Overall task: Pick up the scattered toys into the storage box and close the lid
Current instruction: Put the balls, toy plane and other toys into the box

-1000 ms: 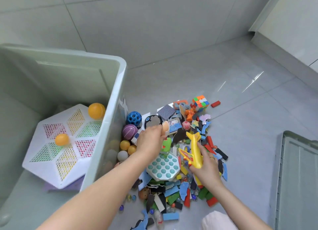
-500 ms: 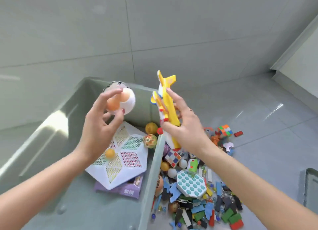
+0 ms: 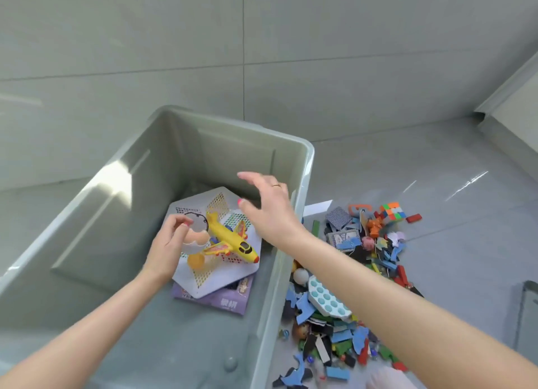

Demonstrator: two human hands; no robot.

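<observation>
In the head view the right hand (image 3: 269, 211) hovers with fingers spread and empty over the storage box (image 3: 302, 167), the yellow plane (image 3: 233, 240) inside, the left hand (image 3: 171, 243) pinching an egg toy (image 3: 198, 237), while most scattered toys (image 3: 349, 272) wait on the floor, lid unfitted.

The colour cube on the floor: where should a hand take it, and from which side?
Grip the cube from above, thumb and fingers on two opposite flat faces. It sits at the far edge of the pile; its top is clear, and the floor behind it is bare, so that side is probably easiest.
</observation>
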